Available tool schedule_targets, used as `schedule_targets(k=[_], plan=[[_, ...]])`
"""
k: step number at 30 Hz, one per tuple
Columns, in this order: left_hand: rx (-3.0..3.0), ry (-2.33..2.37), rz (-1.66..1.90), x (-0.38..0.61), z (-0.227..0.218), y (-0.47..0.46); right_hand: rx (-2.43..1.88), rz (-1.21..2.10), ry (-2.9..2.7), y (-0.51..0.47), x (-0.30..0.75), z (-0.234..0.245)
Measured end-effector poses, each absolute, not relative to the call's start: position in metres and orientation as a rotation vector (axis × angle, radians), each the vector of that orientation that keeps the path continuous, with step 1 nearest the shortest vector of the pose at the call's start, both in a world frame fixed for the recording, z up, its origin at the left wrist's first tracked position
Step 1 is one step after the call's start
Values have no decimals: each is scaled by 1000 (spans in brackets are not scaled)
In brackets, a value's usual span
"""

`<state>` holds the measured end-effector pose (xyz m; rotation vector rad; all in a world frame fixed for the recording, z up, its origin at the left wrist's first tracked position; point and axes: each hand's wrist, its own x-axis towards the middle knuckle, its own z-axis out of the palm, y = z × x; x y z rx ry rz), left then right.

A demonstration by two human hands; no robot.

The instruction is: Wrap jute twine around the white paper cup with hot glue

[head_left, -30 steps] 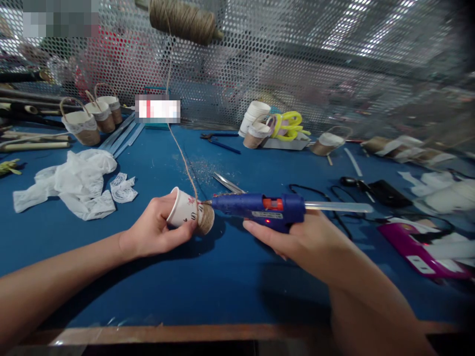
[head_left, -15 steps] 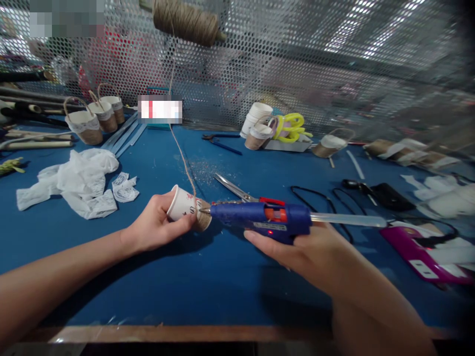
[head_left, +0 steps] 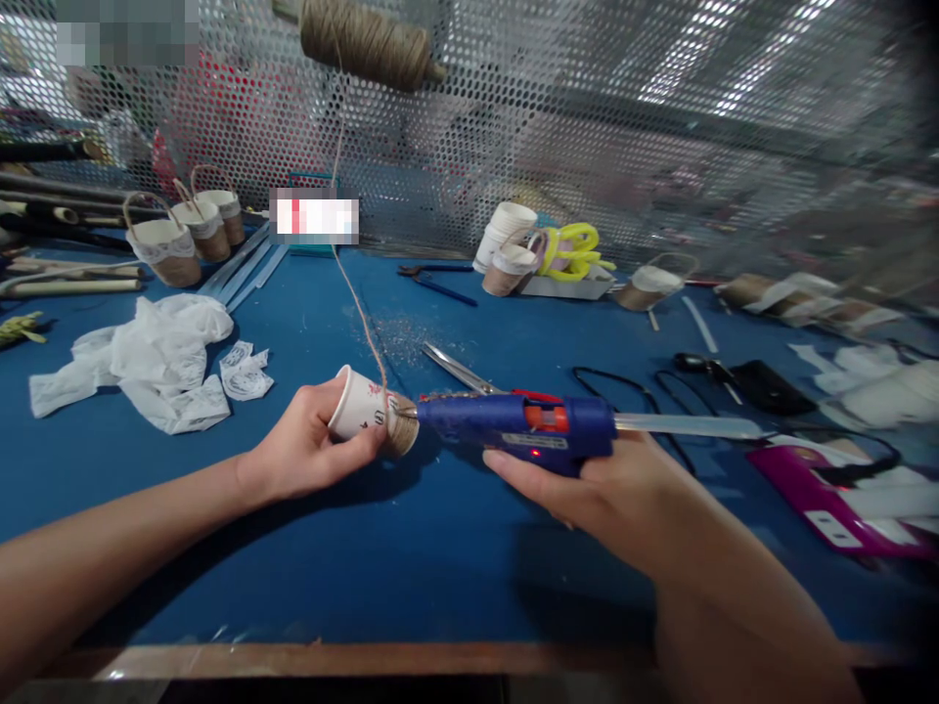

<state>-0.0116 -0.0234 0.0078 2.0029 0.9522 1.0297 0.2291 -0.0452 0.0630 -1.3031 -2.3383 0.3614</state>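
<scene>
My left hand (head_left: pixel 308 452) is wrapped round a small white paper cup (head_left: pixel 357 408) lying on its side above the blue table, its base end wound with brown twine. A strand of twine (head_left: pixel 359 313) runs up from the cup to a twine spool (head_left: pixel 365 41) hanging at the mesh screen. My right hand (head_left: pixel 608 489) grips a blue hot glue gun (head_left: pixel 524 427) with a clear glue stick out the back. Its nozzle tip touches the twine-wrapped part of the cup.
Scissors (head_left: pixel 459 370) lie just behind the glue gun. Crumpled white plastic (head_left: pixel 147 357) sits at left. Finished twine-wrapped cup baskets (head_left: pixel 165 249) stand back left, stacked cups (head_left: pixel 508 235) and yellow loops back centre, black cords (head_left: pixel 646 391) and a magenta box (head_left: pixel 836 489) at right.
The glue gun's nozzle has moved slightly left along the cup's twine wrap, and the cup has turned a little in my left hand. Otherwise little has shifted.
</scene>
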Motion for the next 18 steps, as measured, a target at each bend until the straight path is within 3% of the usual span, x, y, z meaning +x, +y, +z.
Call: schedule_targets(k=[7,18], plan=[[2157,833,1112,-11,9,-25,-1499,623,-2246,-37,216,75],[2184,809,1142,-11,9,-25,-1520,584,-2252,-38,218,73]])
